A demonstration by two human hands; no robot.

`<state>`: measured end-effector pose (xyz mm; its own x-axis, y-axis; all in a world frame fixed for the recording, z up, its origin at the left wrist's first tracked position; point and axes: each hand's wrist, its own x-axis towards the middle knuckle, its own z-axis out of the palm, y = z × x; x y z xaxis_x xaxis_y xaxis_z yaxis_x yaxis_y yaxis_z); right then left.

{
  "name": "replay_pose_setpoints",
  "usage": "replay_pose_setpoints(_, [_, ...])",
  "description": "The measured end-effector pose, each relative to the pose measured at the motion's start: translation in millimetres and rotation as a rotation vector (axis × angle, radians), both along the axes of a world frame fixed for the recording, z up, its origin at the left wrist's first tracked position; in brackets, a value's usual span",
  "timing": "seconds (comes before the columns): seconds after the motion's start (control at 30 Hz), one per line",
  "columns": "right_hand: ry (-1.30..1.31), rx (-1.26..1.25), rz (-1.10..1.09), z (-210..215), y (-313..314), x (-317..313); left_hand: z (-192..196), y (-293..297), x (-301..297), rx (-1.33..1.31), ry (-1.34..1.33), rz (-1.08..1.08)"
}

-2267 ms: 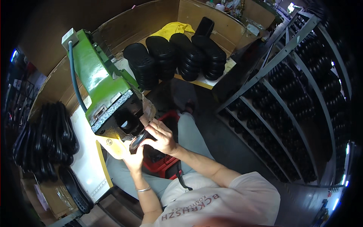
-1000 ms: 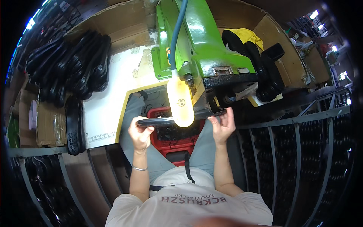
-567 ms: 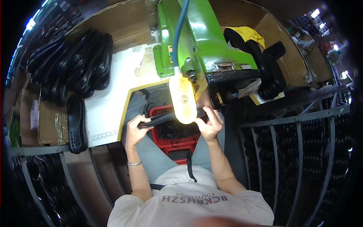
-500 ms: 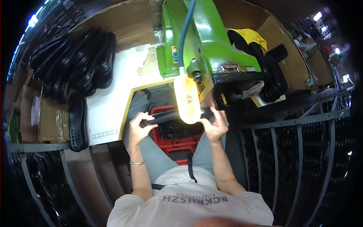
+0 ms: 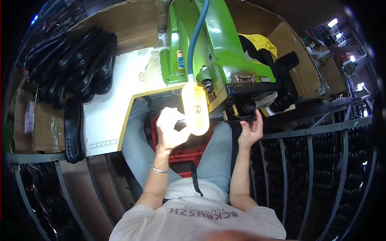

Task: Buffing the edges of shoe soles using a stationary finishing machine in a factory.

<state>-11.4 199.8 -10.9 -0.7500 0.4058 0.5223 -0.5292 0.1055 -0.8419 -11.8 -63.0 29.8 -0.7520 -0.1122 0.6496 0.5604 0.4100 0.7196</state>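
A black shoe sole [image 5: 217, 119] is stretched edge-on between my hands, its middle hidden behind the glowing yellow lamp [image 5: 196, 107]. My left hand [image 5: 171, 130], bright in the lamplight, is closed around the sole's left end. Under the dark head of the green machine [image 5: 237, 66], my right hand [image 5: 251, 131] grips the other end with thumb and fingers. The sole's right part is against or just below the machine's dark working parts [image 5: 246, 107]; contact cannot be made out.
Black soles [image 5: 74, 64] lie heaped on the white table [image 5: 105, 118], with a single sole [image 5: 74, 130] at its left edge. Below my hands, a red crate [image 5: 183, 168] stands between my legs. Metal racks [image 5: 309, 134] of soles flank me. A yellow cloth [image 5: 261, 43] lies at right.
Both hands have moved right, carrying the sole under the machine head. My left hand is now beside the lamp, and my right hand has reached the machine's working parts.
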Motion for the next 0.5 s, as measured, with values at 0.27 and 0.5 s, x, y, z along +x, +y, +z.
replay_pose_setpoints(0.27, [-0.013,-0.064,0.177,-5.2,-59.1,8.2,-5.0,-63.1,33.4,0.001,-0.164,0.076])
replay_pose_setpoints(0.5, [0.104,0.351,0.077,13.8,-94.2,8.6,-79.1,-95.3,50.3,0.084,-0.28,0.071])
